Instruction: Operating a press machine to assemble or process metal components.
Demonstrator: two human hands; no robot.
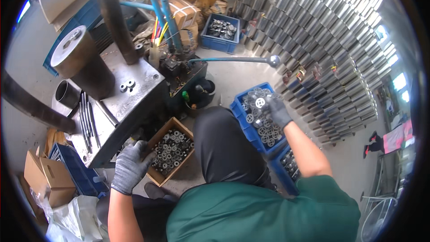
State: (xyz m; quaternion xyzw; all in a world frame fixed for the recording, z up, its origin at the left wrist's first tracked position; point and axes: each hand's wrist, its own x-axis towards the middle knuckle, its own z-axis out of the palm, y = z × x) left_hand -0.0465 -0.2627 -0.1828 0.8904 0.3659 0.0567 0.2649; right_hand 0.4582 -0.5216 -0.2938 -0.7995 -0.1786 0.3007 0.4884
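Observation:
My right hand (278, 111), in a grey glove, pinches a round metal disc with cut-outs (260, 102). It is above a blue crate (242, 118) where many similar discs (269, 133) lie loose. Lower left, my left hand (130, 166), in a grey knitted glove, is beside an open cardboard box (187, 157) of small metal rings (172, 145). Its thumb points toward the rings, spread from the fingers, and no held thing shows. The fingertips are close to the front of the metal press table and partly hidden.
On the press table (145, 78) stand a thick metal cylinder (85, 62), several rods (87, 118) and small rings (127, 85). A ball-ended lever (233, 59) reaches out above the floor. Stacked shiny metal tubes (313, 49) fill the right. Another blue crate (219, 40) stands behind.

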